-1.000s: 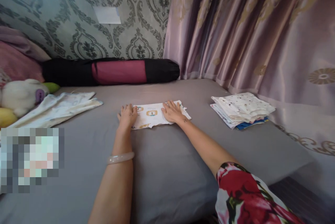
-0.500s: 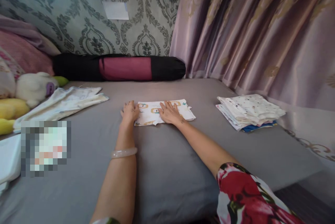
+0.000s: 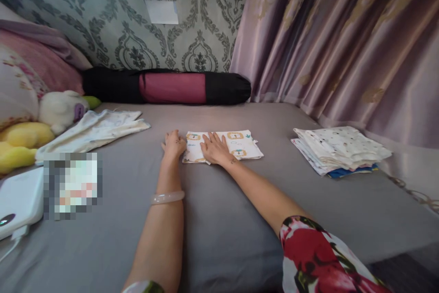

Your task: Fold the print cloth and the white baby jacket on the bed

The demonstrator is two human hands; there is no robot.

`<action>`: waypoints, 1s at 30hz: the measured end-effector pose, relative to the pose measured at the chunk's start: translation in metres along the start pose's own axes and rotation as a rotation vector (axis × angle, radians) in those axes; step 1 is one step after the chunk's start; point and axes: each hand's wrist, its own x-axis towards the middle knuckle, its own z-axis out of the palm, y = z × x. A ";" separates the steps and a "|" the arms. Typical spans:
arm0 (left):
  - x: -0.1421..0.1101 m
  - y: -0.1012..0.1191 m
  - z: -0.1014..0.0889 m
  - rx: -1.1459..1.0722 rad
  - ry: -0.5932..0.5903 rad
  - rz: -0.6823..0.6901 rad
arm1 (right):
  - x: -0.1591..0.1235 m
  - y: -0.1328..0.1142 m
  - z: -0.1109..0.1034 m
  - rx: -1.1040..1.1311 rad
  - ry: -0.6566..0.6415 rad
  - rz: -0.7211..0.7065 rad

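A white folded cloth (image 3: 249,147) with yellow and teal animal prints lies flat on the grey bed sheet (image 3: 219,220). Across its left half my right hand (image 3: 216,148) rests palm down, fingers spread. My left hand (image 3: 173,144) is at the cloth's left edge, its fingers stretched forward on the sheet and the thumb side against the fabric. A pale bangle (image 3: 168,198) circles my left wrist. To the right sits a stack of folded cloths (image 3: 343,149), white printed ones on top and a blue one low down.
A crumpled pale garment (image 3: 99,130) lies left, near a white plush toy (image 3: 60,110) and a yellow one (image 3: 27,140). A white power bank (image 3: 24,197) with a cable and a blurred-out item (image 3: 77,185) are nearer. A black and maroon long bag (image 3: 171,87) lies along the wall.
My right hand has slid left over the folded cloth, uncovering more print on its right half. My left hand stays by the left edge. The whole view has swung slightly left.
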 end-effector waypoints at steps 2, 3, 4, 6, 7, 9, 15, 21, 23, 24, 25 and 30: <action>0.000 0.000 0.000 -0.001 -0.013 0.002 | 0.000 0.001 -0.002 -0.007 -0.011 0.003; 0.000 0.000 0.000 -0.001 -0.022 0.004 | 0.000 0.000 -0.003 -0.007 -0.023 0.005; 0.000 0.000 -0.001 -0.002 -0.027 0.007 | 0.000 -0.001 -0.005 -0.007 -0.036 0.007; -0.001 0.001 -0.001 0.000 -0.019 0.005 | 0.002 -0.007 -0.008 -0.007 -0.042 0.005; -0.001 0.001 -0.001 0.002 -0.009 0.005 | 0.002 -0.011 -0.009 -0.005 -0.031 -0.004; -0.002 0.001 -0.001 0.004 0.011 0.002 | 0.005 -0.022 -0.009 0.009 0.010 -0.039; -0.001 -0.002 -0.004 0.001 -0.003 -0.004 | 0.013 -0.049 0.003 0.048 0.026 -0.122; 0.002 -0.003 -0.005 0.006 0.007 -0.020 | 0.014 -0.049 0.011 0.035 0.029 -0.128; 0.002 -0.003 -0.005 0.003 0.004 -0.022 | 0.015 -0.050 0.011 0.036 0.024 -0.120; 0.002 -0.002 -0.006 0.003 0.000 -0.021 | 0.016 -0.050 0.011 0.039 0.016 -0.116; 0.002 -0.001 -0.006 0.005 -0.001 -0.017 | 0.016 -0.050 0.010 0.045 0.001 -0.116; 0.000 0.007 -0.004 0.018 0.038 0.084 | 0.013 -0.034 -0.006 0.121 -0.016 -0.102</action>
